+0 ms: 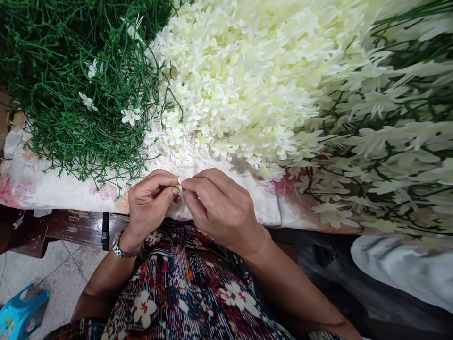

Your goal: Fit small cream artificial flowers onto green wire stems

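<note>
Left hand (148,204), right hand (220,208): fingertips pinched shut on small white flower (180,183); wristwatch (120,249) on left wrist; white flower heap (247,75) beyond.

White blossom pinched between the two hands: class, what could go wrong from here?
1. The white blossom is tiny and held only at the fingertips of the left hand and right hand; it could slip and drop.
2. The heap of white flowers lies close behind the hands on the cloth; a nudge might scatter some.
</note>
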{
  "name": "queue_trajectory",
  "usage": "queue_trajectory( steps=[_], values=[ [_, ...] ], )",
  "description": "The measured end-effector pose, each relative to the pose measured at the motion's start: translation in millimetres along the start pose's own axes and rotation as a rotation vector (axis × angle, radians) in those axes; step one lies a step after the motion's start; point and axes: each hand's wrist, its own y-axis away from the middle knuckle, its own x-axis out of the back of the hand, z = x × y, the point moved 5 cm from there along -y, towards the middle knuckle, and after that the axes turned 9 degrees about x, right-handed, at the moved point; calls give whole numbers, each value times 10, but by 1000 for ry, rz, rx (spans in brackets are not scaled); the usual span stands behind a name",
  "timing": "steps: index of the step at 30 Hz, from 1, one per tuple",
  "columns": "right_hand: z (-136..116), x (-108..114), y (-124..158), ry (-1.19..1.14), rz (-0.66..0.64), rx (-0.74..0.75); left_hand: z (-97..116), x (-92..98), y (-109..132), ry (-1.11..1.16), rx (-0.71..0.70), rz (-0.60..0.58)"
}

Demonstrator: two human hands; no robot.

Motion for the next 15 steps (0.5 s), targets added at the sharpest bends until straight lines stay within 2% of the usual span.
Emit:
queue_trajectory(
  steps=[6, 9, 11, 13, 15],
  values=[
    [21, -34, 19, -61, 47, -14, -81, -16, -12, 147, 113, -71],
    [69, -19, 35, -206, 115, -65, -96, -52, 0, 194, 171, -129],
    [144, -15, 82, -351, 152, -156, -52, -51, 17, 126, 176, -153],
    [231, -10, 163, -479, 179, -263, 28, 24, 30, -8, 132, -91],
    [305, 15, 260, -543, 208, -335, 124, 175, 40, -137, 50, 52]
  ],
)
